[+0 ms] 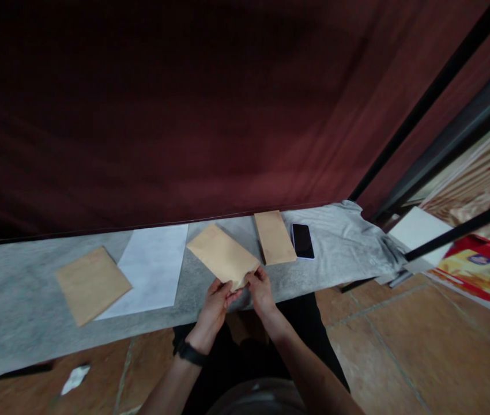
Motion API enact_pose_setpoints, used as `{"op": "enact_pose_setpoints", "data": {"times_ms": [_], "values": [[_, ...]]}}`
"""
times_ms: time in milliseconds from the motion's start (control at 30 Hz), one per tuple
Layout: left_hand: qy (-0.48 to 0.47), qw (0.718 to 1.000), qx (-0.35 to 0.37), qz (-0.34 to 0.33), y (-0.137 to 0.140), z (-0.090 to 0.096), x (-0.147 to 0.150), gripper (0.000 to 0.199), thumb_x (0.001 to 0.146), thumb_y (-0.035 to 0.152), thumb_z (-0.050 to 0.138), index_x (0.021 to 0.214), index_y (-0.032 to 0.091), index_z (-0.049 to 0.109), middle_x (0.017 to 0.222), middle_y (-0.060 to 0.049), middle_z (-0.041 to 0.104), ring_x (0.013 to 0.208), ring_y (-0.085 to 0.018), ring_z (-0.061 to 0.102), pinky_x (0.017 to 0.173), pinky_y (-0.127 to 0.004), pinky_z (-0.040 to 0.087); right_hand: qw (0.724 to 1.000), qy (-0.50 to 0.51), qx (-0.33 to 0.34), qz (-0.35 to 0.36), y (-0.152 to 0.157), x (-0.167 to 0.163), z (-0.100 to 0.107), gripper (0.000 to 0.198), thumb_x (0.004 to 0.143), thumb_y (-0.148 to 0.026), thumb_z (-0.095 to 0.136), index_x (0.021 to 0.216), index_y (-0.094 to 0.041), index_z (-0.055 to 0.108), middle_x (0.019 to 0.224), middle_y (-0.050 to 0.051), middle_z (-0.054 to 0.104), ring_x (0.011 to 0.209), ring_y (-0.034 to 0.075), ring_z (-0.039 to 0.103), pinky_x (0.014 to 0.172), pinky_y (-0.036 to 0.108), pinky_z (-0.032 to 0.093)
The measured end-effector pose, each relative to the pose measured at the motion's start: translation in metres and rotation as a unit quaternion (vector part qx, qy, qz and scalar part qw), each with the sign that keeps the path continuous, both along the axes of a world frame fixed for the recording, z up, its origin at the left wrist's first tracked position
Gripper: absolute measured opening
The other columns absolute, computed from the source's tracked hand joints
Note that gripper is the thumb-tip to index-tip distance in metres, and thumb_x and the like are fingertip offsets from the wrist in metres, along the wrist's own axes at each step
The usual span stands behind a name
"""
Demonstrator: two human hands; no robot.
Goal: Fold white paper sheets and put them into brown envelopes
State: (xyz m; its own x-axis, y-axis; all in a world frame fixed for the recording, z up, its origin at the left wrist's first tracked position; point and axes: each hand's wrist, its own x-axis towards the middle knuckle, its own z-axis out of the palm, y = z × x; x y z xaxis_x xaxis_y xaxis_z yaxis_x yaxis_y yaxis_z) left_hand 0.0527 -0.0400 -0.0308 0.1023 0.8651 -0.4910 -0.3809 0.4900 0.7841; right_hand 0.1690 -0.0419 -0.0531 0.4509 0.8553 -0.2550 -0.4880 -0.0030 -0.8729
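Now, brown envelope [222, 253] slants over grey cloth [349, 242], far end toward eleven o'clock, near end at five. Left hand [215, 302] at six o'clock pinches near edge, thumb on top; right hand [262, 290] at five, fingers clamped on corner. Detail under fingertips too small to tell. Handling calls for light, even pressure, edges square, no tugging. Paper likely creases easily. Phone [303, 241] at three o'clock, apart from hands.

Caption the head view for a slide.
Left hand and right hand hold a brown envelope by its near end over gray cloth, phone at right.
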Motion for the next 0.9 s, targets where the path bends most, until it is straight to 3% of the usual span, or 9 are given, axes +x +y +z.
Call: {"op": "enact_pose_setpoints", "data": {"times_ms": [267, 400, 467, 500, 567, 633, 700, 800, 900], "values": [[0.174, 0.982, 0.062, -0.037, 0.029, 0.007, -0.017, 0.024, 0.08, 0.014, 0.063, 0.104, 0.018, 0.06, 0.085, 0.0, 0.071, 0.059, -0.011, 0.067, 0.049, -0.019, 0.05, 0.988, -0.137, -0.019, 0.064, 0.003, 0.014, -0.006, 0.029, 0.07, -0.042, 0.061, 0.09, -0.021, 0.061, 0.074, 0.001, 0.065, 0.064, 0.018, 0.063, 0.062, 0.034, 0.057], [0.26, 0.96, 0.087, -0.061, 0.042, -0.002, -0.032, 0.031, 0.078, 0.014, 0.059, 0.108, 0.019, 0.056, 0.07, 0.004, 0.067, 0.049, -0.011, 0.061, 0.044, -0.019, 0.045, 0.968, -0.248, 0.009, 0.042, 0.0, 0.032, -0.007, 0.033, 0.077, -0.033, 0.059, 0.107, -0.02, 0.065, 0.101, 0.008, 0.069, 0.093, 0.023, 0.066, 0.087, 0.04, 0.056], [0.29, 0.949, 0.089, -0.081, 0.046, -0.009, -0.041, 0.034, 0.078, 0.017, 0.059, 0.111, 0.02, 0.054, 0.064, 0.005, 0.064, 0.044, -0.012, 0.057, 0.042, -0.021, 0.043, 0.937, -0.341, 0.044, 0.069, -0.002, 0.039, -0.007, 0.033, 0.082, -0.025, 0.057, 0.113, -0.022, 0.068, 0.118, 0.009, 0.068, 0.113, 0.024, 0.061, 0.104, 0.043, 0.047], [0.306, 0.943, 0.088, -0.094, 0.048, -0.012, -0.046, 0.035, 0.078, 0.019, 0.059, 0.113, 0.02, 0.053, 0.062, 0.005, 0.063, 0.042, -0.013, 0.056, 0.041, -0.022, 0.042, 0.907, -0.405, 0.067, 0.096, -0.003, 0.041, -0.008, 0.035, 0.085, -0.022, 0.054, 0.117, -0.023, 0.068, 0.124, 0.008, 0.067, 0.121, 0.024, 0.058, 0.109, 0.043, 0.044], [0.357, 0.921, 0.1, -0.121, 0.05, -0.018, -0.055, 0.037, 0.08, 0.022, 0.058, 0.116, 0.02, 0.052, 0.062, 0.004, 0.063, 0.042, -0.015, 0.056, 0.043, -0.024, 0.042, 0.815, -0.548, 0.113, 0.152, -0.004, 0.042, -0.01, 0.041, 0.09, -0.016, 0.049, 0.127, -0.025, 0.065, 0.132, 0.007, 0.065, 0.129, 0.023, 0.054, 0.112, 0.044, 0.042], [0.448, 0.873, 0.134, -0.141, 0.051, -0.021, -0.063, 0.04, 0.081, 0.024, 0.056, 0.12, 0.019, 0.052, 0.065, 0.002, 0.065, 0.049, -0.018, 0.061, 0.051, -0.028, 0.046, 0.728, -0.645, 0.138, 0.185, -0.005, 0.04, -0.014, 0.043, 0.093, -0.015, 0.05, 0.132, -0.026, 0.062, 0.136, 0.006, 0.063, 0.132, 0.022, 0.053, 0.113, 0.045, 0.041], [0.558, 0.797, 0.176, -0.147, 0.052, -0.021, -0.067, 0.041, 0.084, 0.025, 0.054, 0.124, 0.017, 0.053, 0.077, -0.004, 0.069, 0.064, -0.023, 0.068, 0.062, -0.032, 0.051, 0.682, -0.691, 0.139, 0.195, -0.006, 0.037, -0.019, 0.042, 0.094, -0.016, 0.052, 0.134, -0.027, 0.061, 0.137, 0.005, 0.063, 0.132, 0.023, 0.053, 0.114, 0.047, 0.039], [0.658, 0.689, 0.273, -0.13, 0.061, -0.02, -0.06, 0.04, 0.089, 0.025, 0.047, 0.128, 0.015, 0.054, 0.105, -0.014, 0.069, 0.096, -0.028, 0.068, 0.084, -0.041, 0.052, 0.666, -0.71, 0.129, 0.19, -0.007, 0.034, -0.023, 0.041, 0.096, -0.018, 0.052, 0.135, -0.029, 0.06, 0.137, 0.003, 0.063, 0.131, 0.023, 0.054, 0.115, 0.047, 0.037], [0.645, 0.628, 0.417, -0.122, 0.087, -0.021, -0.038, 0.044, 0.095, 0.028, 0.041, 0.137, 0.016, 0.05, 0.136, -0.016, 0.058, 0.13, -0.028, 0.052, 0.108, -0.046, 0.04, 0.665, -0.711, 0.129, 0.189, -0.007, 0.033, -0.023, 0.04, 0.097, -0.02, 0.051, 0.134, -0.03, 0.06, 0.137, 0.003, 0.063, 0.131, 0.023, 0.053, 0.115, 0.047, 0.037]]}}
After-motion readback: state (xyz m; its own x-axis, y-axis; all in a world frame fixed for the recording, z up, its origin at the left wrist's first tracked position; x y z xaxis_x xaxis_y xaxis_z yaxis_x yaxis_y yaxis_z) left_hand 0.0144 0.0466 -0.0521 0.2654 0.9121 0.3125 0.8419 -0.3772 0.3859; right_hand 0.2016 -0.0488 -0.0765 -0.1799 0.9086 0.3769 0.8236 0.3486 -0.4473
